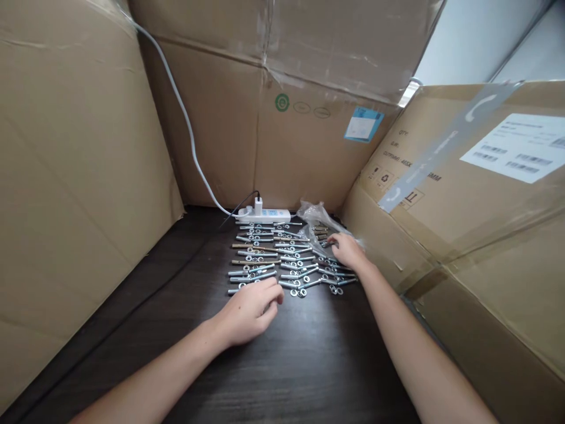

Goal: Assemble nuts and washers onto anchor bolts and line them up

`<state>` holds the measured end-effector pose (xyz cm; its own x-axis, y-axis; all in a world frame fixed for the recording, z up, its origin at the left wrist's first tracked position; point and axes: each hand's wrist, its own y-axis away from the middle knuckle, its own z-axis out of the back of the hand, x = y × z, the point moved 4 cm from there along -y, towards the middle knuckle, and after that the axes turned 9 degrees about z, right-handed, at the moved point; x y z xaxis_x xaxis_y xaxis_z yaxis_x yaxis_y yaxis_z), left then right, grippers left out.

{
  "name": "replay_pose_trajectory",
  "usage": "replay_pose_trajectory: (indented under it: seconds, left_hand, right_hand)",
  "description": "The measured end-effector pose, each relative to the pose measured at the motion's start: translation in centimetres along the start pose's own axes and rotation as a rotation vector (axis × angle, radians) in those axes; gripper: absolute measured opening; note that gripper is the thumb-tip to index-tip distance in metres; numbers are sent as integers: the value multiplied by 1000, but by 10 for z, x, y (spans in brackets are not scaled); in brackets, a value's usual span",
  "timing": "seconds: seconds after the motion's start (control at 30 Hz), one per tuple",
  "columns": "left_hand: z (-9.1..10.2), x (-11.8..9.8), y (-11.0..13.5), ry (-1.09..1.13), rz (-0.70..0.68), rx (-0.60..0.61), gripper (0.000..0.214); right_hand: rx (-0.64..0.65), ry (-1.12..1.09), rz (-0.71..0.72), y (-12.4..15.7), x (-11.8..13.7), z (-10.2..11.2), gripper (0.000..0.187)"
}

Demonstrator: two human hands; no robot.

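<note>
Silvery bolts lie in rows on the dark table, with small washers scattered between them. A few brassy bolts are mixed in. My left hand rests at the near left end of the rows, fingers curled inward; whatever may be inside is hidden. At the far right of the rows, my right hand has its fingertips closed on a bolt, beside a clear plastic bag. The bag partly covers some bolts.
A white power strip with a plug-in charger sits behind the bolts. Its white cable runs up to the left. A dark cable crosses the table. Cardboard boxes wall in the left, back and right.
</note>
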<state>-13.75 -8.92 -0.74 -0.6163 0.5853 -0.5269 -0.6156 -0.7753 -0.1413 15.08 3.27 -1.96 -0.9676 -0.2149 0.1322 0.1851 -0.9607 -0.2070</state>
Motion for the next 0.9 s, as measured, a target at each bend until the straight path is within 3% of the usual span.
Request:
replay_pose_trajectory:
  seconds: [0.1, 0.33, 0.53, 0.63, 0.73, 0.9]
  left_hand:
    - [1, 2, -1, -9, -6, -5, 16]
    - [3, 2, -1, -30, -25, -14, 15]
    - [4, 2, 0, -31, -27, -27, 14]
    - [5, 1, 0, 1, -27, -51, 16]
    - [5, 1, -1, 56, 0, -103, 21]
    - [1, 5, -1, 115, 83, -161, 28]
  right_hand:
    - [7, 24, 5, -10, -3, -6, 26]
    - [10, 46, 14, -5, -11, -11, 16]
    - [-71, -4, 47, 9, -2, 5, 15]
    - [-125, -67, 87, 26, 25, 20, 17]
    - [-144, -240, 208, 49, 70, 29, 15]
    - [-49, -530, 328, 83, 131, 20, 11]
